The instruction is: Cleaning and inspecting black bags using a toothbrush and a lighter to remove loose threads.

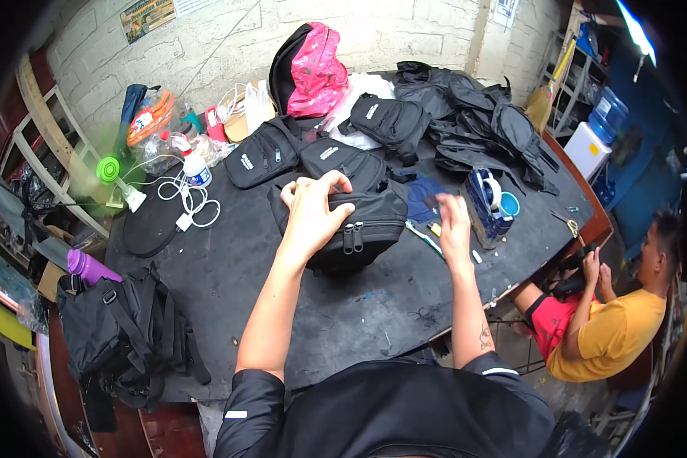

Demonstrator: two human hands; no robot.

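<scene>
The left hand [313, 215] holds the top of a soft, boxy black cloth bag [378, 212] on the big black table [374, 320]. The right hand [454, 229] is blurry, so I cannot tell if it holds anything.

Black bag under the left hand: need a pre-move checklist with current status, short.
1. Left hand on the black bag: ok.
2. Both zipper pulls uncovered: ok, they hang side by side at the front.
3. Right hand free of any object: cannot tell, its fingertips are blurred.
4. Space beyond the bag free: not ok, other black bags lie there.
5. Scissors away from both hands: ok, they lie near the table's right edge.
</scene>
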